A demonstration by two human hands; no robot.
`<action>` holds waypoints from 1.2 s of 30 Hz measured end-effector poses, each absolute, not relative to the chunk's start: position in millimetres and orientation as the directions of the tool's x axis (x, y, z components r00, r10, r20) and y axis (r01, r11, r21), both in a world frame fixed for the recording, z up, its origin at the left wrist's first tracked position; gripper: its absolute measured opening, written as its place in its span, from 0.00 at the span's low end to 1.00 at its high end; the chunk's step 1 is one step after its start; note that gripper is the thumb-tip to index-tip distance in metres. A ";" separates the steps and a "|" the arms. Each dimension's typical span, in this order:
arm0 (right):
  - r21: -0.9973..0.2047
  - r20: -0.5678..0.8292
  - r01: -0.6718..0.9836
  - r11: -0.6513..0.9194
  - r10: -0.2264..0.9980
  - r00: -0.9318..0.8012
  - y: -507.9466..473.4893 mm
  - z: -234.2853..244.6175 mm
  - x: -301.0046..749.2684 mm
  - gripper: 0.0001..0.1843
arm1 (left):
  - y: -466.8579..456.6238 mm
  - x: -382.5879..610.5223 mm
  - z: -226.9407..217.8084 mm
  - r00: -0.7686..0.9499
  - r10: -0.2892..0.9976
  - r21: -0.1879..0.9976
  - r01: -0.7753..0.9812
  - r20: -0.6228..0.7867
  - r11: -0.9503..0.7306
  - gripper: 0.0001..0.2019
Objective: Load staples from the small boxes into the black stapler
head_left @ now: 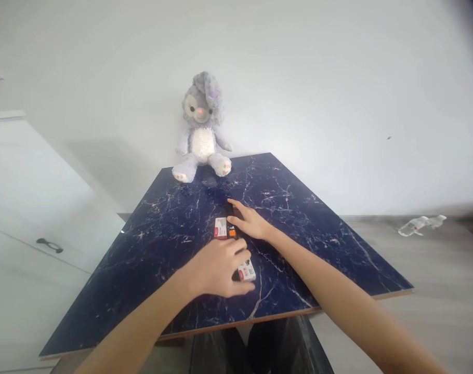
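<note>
A slim black tool with an orange part (232, 234), perhaps a stapler, lies near the middle of the blue marbled tabletop (174, 259). My right hand (250, 221) is on it, index finger at its far end and thumb on its side. Against its left side lies a small white-and-red box (220, 227). A second small white-and-red box (247, 271) is nearer to me, between the thumb and fingers of my left hand (217, 265). That hand's fingers are spread and bent over the box, which they partly hide.
A grey plush toy (202, 130) sits at the table's far edge against the wall. On the left stands a white cabinet (34, 208) with a dark handle. Clear plastic wrapping (419, 224) lies on the floor to the right. The table's near edge is close to my legs.
</note>
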State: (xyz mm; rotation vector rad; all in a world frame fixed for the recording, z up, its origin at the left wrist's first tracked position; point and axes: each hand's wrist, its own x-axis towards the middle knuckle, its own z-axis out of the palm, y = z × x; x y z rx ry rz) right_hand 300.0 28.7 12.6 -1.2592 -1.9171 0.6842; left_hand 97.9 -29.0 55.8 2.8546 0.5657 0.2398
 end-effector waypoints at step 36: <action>-0.749 0.309 0.563 0.351 0.935 -0.172 25.5 8.6 288.8 0.33 | 86.2 76.0 -1.4 0.350 0.875 0.497 0.723 0.335 -0.479 0.27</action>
